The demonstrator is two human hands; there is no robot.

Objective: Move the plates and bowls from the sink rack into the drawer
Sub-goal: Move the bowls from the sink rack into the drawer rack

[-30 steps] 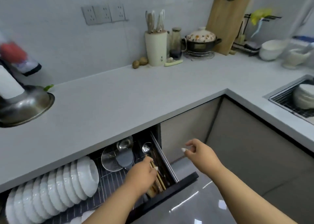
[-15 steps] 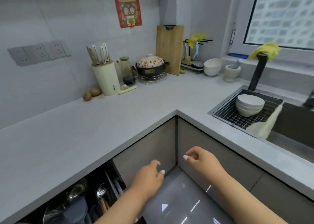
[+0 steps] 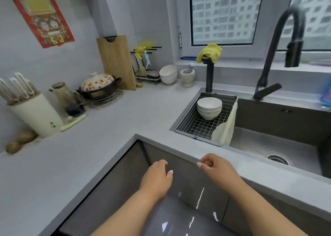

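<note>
Both hands have left the open drawer, which has slid out of view at the lower left, and the view has swung right to the sink; the left hand (image 3: 157,179) now hangs over the grey floor in front of the corner cabinets, fingers loosely curled, its grip empty; the right hand (image 3: 215,167) floats just beside it near the bench (image 3: 89,146) edge, fingers curled in with nothing between them, its grip likewise empty. Beyond the bench edge lies the sink (image 3: 279,142), with a wire sink rack (image 3: 198,126) set across its left end; a stack of white bowls (image 3: 209,109) stands upright at the far side of the rack, and a pale cloth (image 3: 225,128) hangs over the rack's right edge. Behind the sink rise a black faucet (image 3: 279,44) and a shorter black tap (image 3: 209,74) topped by a yellow rag (image 3: 209,53). Farther back on the bench stand a mortar and pestle (image 3: 187,75), two nested white bowls (image 3: 168,74), a small black wire stand (image 3: 146,69), a wooden cutting board (image 3: 116,62) leaning on the wall, a flowered lidded pot (image 3: 98,86) on a wire trivet, a glass jar (image 3: 63,92), a cream knife block (image 3: 35,113) and two potatoes (image 3: 20,140).
</note>
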